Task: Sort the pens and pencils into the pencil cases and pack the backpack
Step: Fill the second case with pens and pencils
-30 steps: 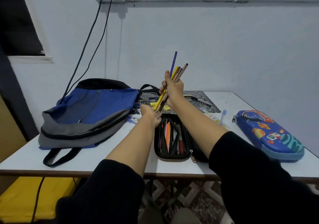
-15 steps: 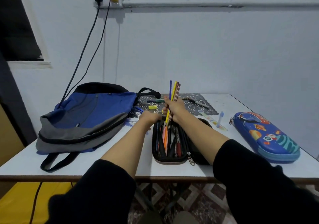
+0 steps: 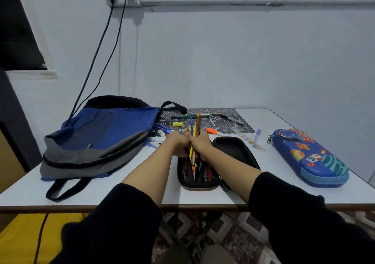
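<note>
— What are you getting on the left?

— I'm looking at the blue and grey backpack [image 3: 101, 137] lying flat on the left of the white table [image 3: 24, 192], with a black strap trailing towards the near edge.

— And the hands?

— The left hand [image 3: 176, 143] is resting at the far left rim of the open black pencil case [image 3: 198, 186] and touching the other hand. Its fingers are pointing away from me, so I'm not managing to tell whether they're curling round the rim. The right hand [image 3: 199, 145] is wrapping its fingers round a bundle of pencils [image 3: 195, 127] and holding it nearly upright. The bundle's lower ends are sitting inside the case, among the pens lying in it. The case's lid is lying open to the right.

— Anything further right?

— Behind the hands, a patterned mat [image 3: 223, 122] is carrying loose pens and a yellow eraser [image 3: 177, 124]. An orange highlighter [image 3: 212, 131] is lying just beyond the right hand. A ruler [image 3: 248, 140] and a pale blue pen [image 3: 257, 137] are lying between the black case and the blue space-print pencil case [image 3: 308, 158], which is sitting closed near the right edge.
</note>
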